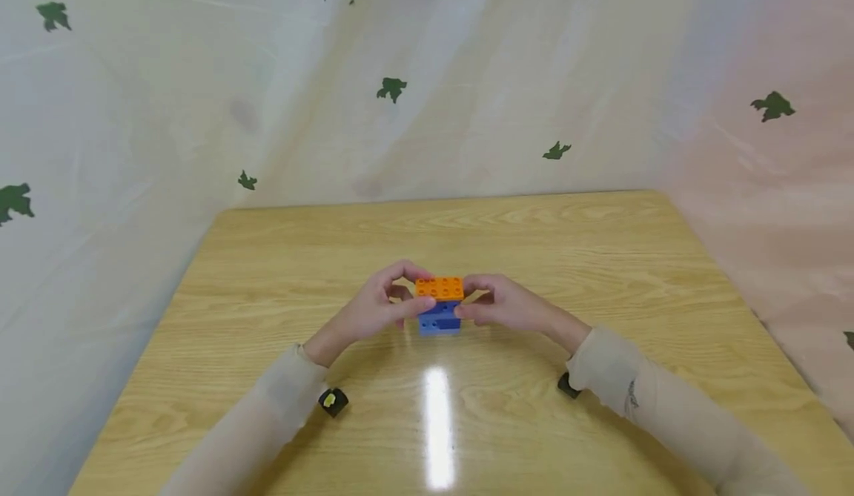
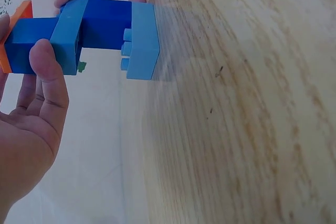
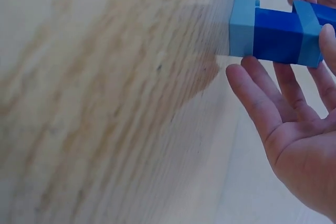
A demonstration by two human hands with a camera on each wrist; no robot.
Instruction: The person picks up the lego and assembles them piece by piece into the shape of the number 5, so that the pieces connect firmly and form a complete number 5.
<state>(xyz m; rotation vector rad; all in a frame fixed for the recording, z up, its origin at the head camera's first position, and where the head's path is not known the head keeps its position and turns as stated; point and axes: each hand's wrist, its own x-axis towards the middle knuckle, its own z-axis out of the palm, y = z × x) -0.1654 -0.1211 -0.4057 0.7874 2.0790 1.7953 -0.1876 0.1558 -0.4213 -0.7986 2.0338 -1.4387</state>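
Note:
A stack of toy building bricks (image 2: 107, 23) stands in the middle of the table between both hands. The orange brick (image 1: 440, 288) on top shows its studs. Below it, dark blue and light blue bricks alternate, down to a light blue brick (image 3: 242, 24) at the table. My left hand (image 1: 370, 305) holds the upper stack from the left, thumb on the upper dark blue brick (image 2: 23, 38) and index finger behind by the orange one. From the right, my right hand (image 1: 514, 305) grips the stack with its thumb in front; its lower fingers are spread and partly hidden.
The wooden table (image 1: 267, 259) extends around the stack. A pale cloth (image 1: 467, 110) with green leaf shapes hangs behind and at the sides. Small dark devices (image 1: 333, 402) sit under both sleeves. A bright reflection lies on the tabletop in front of the stack.

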